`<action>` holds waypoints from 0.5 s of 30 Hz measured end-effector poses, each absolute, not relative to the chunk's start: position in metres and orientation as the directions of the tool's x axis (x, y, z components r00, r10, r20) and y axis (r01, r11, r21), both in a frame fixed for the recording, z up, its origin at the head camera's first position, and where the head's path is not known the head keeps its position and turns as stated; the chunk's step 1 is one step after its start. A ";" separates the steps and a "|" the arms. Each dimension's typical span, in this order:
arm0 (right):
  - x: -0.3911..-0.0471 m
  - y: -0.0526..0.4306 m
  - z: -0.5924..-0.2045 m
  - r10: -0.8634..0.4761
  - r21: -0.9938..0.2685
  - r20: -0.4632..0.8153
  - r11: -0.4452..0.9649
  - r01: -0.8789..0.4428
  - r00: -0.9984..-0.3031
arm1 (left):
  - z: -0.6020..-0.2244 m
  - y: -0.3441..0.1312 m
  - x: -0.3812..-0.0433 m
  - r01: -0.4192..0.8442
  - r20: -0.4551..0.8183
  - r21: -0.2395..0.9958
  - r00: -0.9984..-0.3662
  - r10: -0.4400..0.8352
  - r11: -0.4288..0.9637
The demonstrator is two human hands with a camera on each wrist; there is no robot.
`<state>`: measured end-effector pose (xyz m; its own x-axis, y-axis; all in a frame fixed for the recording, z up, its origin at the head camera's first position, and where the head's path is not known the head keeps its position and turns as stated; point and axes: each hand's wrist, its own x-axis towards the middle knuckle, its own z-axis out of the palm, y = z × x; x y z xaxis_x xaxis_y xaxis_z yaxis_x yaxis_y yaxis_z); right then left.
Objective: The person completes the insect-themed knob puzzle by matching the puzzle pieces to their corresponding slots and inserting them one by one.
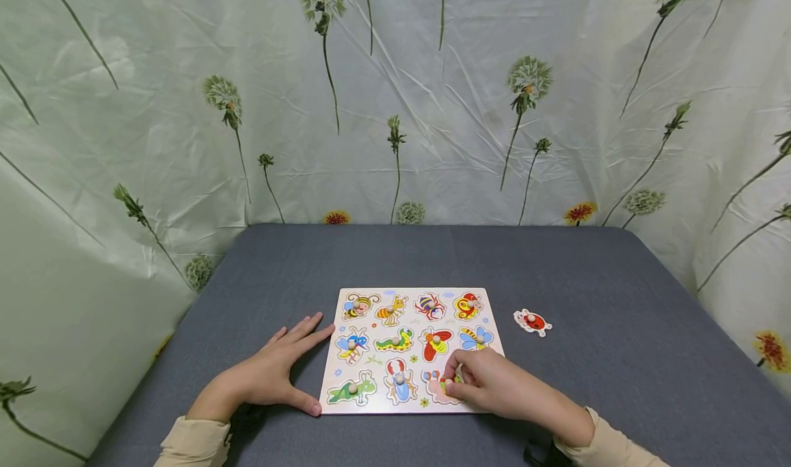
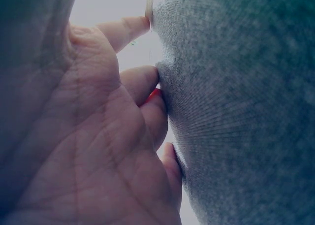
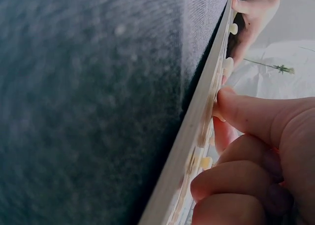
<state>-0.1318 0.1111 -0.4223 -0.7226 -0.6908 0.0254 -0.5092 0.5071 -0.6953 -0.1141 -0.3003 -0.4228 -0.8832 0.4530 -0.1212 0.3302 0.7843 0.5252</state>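
A wooden knob puzzle board (image 1: 380, 384) with bright insect pieces lies flat on the table. My right hand (image 1: 494, 381) is over its lower right part, with thumb and index finger pinching the knob of a pink puzzle piece (image 1: 434, 389). That piece is partly hidden by the fingers; in the right wrist view its knob (image 3: 219, 112) sits between thumb and fingertip. My left hand (image 1: 272, 374) rests at the board's left side, fingers spread, thumb at the lower left corner and a fingertip at the left edge. A red ladybug piece (image 1: 533, 322) lies off the board to the right.
Dark grey cloth covers the table (image 1: 278, 261). Behind and beside it hangs a pale curtain (image 1: 457, 110) printed with dandelions. A small black object (image 1: 544, 452) shows by the right sleeve.
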 end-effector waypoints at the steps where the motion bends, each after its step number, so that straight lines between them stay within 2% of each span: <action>1: -0.132 0.111 -0.422 -0.691 -0.695 0.024 0.508 -0.508 -0.723 | -0.423 -0.300 -0.114 0.329 -0.122 0.526 -0.883 0.453 0.784; 15: -0.133 0.111 -0.423 -0.692 -0.697 0.003 0.516 -0.497 -0.722 | -0.422 -0.300 -0.114 0.328 -0.122 0.531 -0.883 0.453 0.782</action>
<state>-0.1328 0.1110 -0.4233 -0.7218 -0.6921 0.0029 -0.4974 0.5159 -0.6975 -0.1140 -0.3003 -0.4221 -0.8832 0.4529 -0.1217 0.3278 0.7817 0.5306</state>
